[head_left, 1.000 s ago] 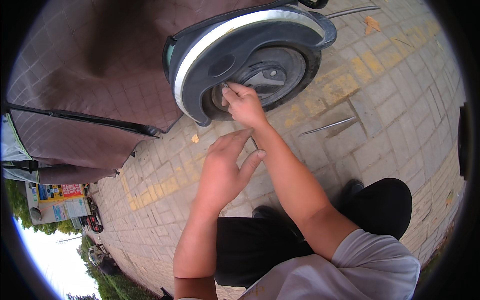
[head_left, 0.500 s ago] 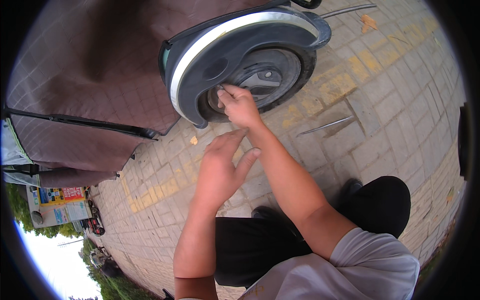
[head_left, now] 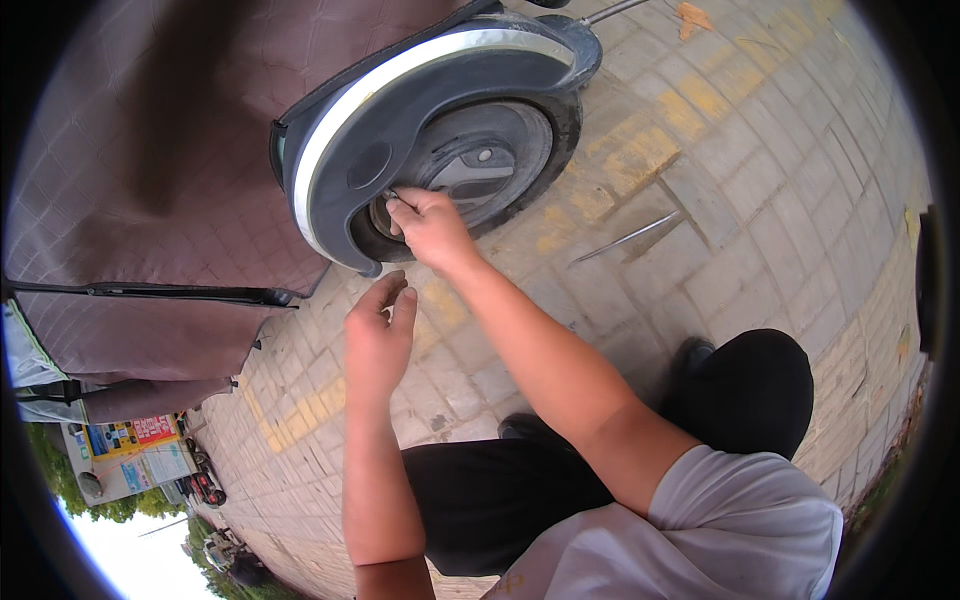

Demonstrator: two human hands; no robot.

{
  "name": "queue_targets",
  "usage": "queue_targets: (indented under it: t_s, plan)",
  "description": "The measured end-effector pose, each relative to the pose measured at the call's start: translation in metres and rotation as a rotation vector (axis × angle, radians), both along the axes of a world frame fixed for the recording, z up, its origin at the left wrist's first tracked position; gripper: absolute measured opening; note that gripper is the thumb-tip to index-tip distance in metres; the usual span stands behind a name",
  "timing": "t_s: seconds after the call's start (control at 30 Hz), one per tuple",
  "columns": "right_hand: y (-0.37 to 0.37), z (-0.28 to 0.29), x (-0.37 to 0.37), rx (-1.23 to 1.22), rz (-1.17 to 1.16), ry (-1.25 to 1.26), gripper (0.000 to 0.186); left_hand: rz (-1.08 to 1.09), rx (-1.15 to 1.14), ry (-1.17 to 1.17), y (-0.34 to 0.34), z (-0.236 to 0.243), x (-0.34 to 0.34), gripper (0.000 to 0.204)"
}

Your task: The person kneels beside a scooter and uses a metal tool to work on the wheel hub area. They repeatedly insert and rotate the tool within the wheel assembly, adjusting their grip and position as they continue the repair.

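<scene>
My right hand (head_left: pixel 425 225) reaches to the inner left part of a scooter wheel (head_left: pixel 480 165), below the curved dark fender (head_left: pixel 370 130) with its white stripe. Its thumb and index finger are pinched on something small at the rim, which I cannot make out. My left hand (head_left: pixel 382 330) hangs below the fender's lower tip, near my right wrist, with thumb and fingers apart and nothing visible in them. A thin metal bar (head_left: pixel 625 236) lies on the paving to the right of my hands.
A quilted maroon cover (head_left: pixel 190 200) drapes over the vehicle at the left. Brick paving (head_left: pixel 750 250) with worn yellow paint spreads rightward. A sign board (head_left: pixel 135 455), small vehicles and trees stand at the far left. My black-clad knees and shoes are at the bottom. A dry leaf (head_left: pixel 692 20) lies at the top.
The wheel and cover appear further left and slightly lower. My left hand has moved left, away from my right forearm, its fingers more upright. My right hand stays at the same spot on the wheel.
</scene>
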State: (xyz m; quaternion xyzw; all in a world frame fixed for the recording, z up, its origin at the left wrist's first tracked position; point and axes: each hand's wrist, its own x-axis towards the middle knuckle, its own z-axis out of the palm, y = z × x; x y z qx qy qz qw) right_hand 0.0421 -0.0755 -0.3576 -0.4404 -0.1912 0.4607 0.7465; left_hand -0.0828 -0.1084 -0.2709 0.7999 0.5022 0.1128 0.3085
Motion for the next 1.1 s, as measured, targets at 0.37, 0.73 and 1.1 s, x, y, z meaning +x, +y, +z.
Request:
queue_targets:
  t_s: [0.37, 0.73, 1.1]
  plan:
    - [0.003, 0.000, -0.003, 0.055, -0.022, 0.108, 0.021, -0.080, -0.406, 0.234, -0.013, -0.045, -0.002, 0.045]
    - [0.004, -0.001, -0.004, 0.032, -0.039, 0.109, 0.021, 0.194, -0.628, -0.029, -0.040, -0.063, 0.004, 0.037]
    - [0.002, 0.004, -0.004, 0.054, 0.003, 0.233, 0.025, 0.574, -0.641, -0.522, -0.089, -0.096, -0.002, 0.045]
